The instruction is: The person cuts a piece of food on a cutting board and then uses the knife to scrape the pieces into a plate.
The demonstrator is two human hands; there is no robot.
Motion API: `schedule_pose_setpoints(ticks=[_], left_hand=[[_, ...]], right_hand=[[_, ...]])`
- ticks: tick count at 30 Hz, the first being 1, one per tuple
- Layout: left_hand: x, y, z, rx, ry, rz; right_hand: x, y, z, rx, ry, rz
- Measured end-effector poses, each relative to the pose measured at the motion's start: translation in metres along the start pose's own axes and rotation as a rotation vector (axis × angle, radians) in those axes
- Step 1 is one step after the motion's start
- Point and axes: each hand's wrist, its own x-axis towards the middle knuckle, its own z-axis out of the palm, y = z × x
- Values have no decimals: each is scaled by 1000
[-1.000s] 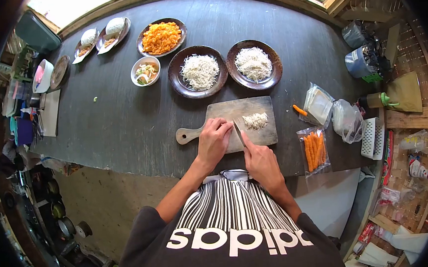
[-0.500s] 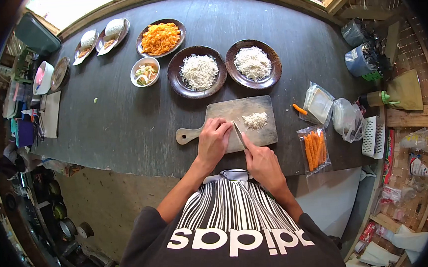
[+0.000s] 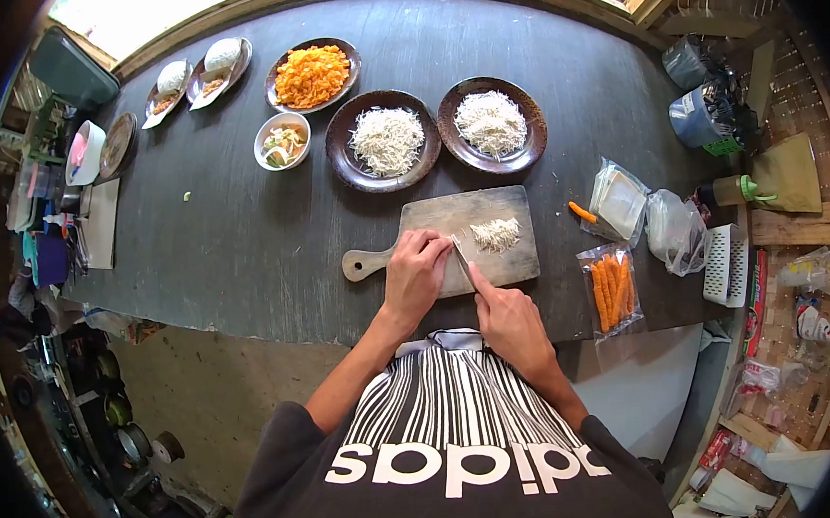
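Note:
My right hand (image 3: 514,321) is closed around the handle of a knife (image 3: 464,263), whose blade points away from me over a wooden cutting board (image 3: 445,209). Beside the blade, the bent fingers of my left hand (image 3: 416,270) press on a pale piece of food (image 3: 451,239), mostly hidden under the fingertips. A small heap of thin white shreds (image 3: 497,235) lies on the board to the right of the knife. Beyond the board, two dark brown plates (image 3: 335,154) hold larger mounds of similar white shreds (image 3: 490,124).
Orange sticks in a plastic bag (image 3: 614,290) and other clear bags (image 3: 675,231) lie to the right. Further off stand a plate of chopped orange food (image 3: 311,76), a small white bowl (image 3: 283,141) and two plates with rice (image 3: 222,55). The dark table (image 3: 241,242) ends near my waist.
The knife and my right hand have shifted very slightly. My left hand stays at the same spot on the board.

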Motion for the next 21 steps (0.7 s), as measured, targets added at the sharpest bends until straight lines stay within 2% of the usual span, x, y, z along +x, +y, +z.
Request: schedule_pose_setpoints(ticks=[8, 17, 21], left_hand=[[1, -1, -1, 7, -1, 1], [1, 0, 0, 0, 7, 15], [0, -1, 0, -2, 11, 11]], right_hand=[[25, 3, 11, -32, 62, -58], [6, 2, -7, -10, -47, -13], [19, 2, 4, -30, 11, -46]])
